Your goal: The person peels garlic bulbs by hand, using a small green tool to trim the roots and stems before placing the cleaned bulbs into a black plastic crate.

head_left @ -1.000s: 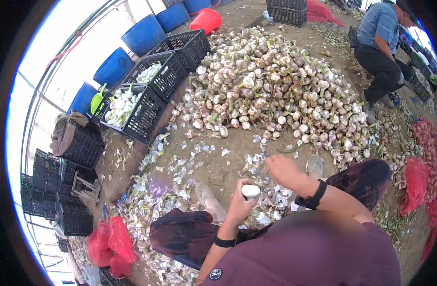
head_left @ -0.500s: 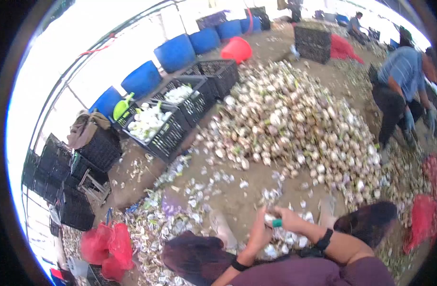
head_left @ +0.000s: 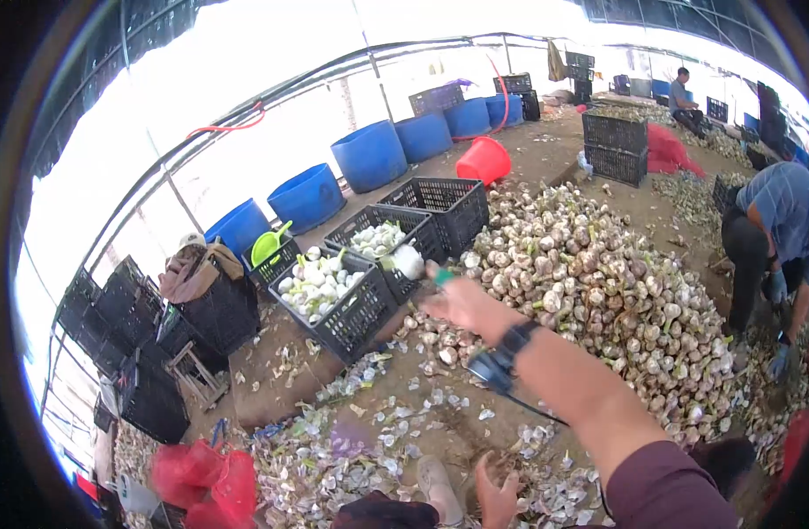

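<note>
My right hand (head_left: 462,304), with a green band on one finger, reaches forward over the near edge of the garlic heap (head_left: 589,282). A blurred white garlic bulb (head_left: 407,262) is just beyond its fingertips and looks apart from them, in front of the crates. My left hand (head_left: 497,494) is low at the bottom of the view, near my shoe (head_left: 438,489), its fingers apart and nothing seen in them. Peeled white bulbs (head_left: 320,284) fill the near black crate (head_left: 351,317). The black crate behind it (head_left: 342,234) also holds white bulbs.
Garlic skins (head_left: 369,450) litter the ground before me. Blue tubs (head_left: 369,154), a red bucket (head_left: 484,160) and a green scoop (head_left: 269,244) are beyond. Red net bags (head_left: 201,480) lie at left. A gloved co-worker (head_left: 775,229) bends at right; another person (head_left: 684,97) sits farther back.
My hands have separated. My right arm has stretched forward and left towards the crates, and the bulb is now beyond its fingers. My left hand has dropped lower. The camera view has tilted up.
</note>
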`<state>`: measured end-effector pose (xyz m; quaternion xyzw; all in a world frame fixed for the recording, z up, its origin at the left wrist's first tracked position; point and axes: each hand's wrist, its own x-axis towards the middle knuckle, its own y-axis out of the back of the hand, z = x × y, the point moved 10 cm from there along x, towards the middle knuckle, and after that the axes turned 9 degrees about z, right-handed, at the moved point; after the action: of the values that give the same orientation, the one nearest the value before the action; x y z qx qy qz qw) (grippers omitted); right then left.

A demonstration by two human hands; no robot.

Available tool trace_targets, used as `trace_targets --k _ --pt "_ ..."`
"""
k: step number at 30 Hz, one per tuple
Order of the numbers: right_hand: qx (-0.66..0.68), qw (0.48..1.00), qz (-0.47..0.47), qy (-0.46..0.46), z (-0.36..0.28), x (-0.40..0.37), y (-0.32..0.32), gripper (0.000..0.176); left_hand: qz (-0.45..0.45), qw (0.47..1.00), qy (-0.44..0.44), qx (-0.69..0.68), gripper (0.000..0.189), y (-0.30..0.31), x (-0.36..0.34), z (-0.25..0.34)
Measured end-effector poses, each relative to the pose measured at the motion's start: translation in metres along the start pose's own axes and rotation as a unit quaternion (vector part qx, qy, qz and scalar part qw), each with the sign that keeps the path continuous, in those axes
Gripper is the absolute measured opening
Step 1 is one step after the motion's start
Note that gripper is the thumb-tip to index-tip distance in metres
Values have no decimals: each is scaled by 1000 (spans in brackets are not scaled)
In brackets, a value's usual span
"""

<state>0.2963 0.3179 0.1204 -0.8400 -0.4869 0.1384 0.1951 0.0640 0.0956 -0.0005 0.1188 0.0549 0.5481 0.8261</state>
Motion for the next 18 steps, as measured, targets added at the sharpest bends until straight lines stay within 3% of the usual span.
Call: trace_targets --k 1,2,4,6,7,8,10,11,13,15,16,18 --pt "-124 987 43 98 -15 23 -7 37 -9 998 23 -53 58 -5 0 -9" --pt "-10 985 131 -107 3 14 -13 44 -18 993 48 -106 58 -12 2 -21" --pt "-41 998 6 -47 20 -12 -33 33 -16 978 112 -174 59 -19 0 -33" --pt "-256 963 -64 -49 61 -58 -19 29 -2 961 189 -201 60 -22 -2 -29" --pt "-278 956 -74 -65 93 -83 4 27 -8 974 155 -165 56 -26 0 -61" --pt "-296 948 -71 -88 129 -113 39 27 2 995 69 -70 53 -20 0 -29" --pt "-401 908 17 -119 219 -170 149 29 -41 994 94 -24 51 -27 -3 -13" --pt "-454 879 50 -135 247 -199 196 32 -58 976 202 -65 52 -35 -8 -34" --pt "-374 862 222 -261 266 -282 292 25 -68 959 264 -81 50 -48 -17 -41" --pt "-448 776 393 -207 251 -342 379 27 -82 968 216 -99 48 -66 -21 -37" --pt "-484 746 421 -179 242 -365 419 28 -84 973 184 -110 47 -74 -17 -31" --pt "-521 625 568 -129 197 -407 473 24 -98 968 211 -92 46 -90 -19 -41"
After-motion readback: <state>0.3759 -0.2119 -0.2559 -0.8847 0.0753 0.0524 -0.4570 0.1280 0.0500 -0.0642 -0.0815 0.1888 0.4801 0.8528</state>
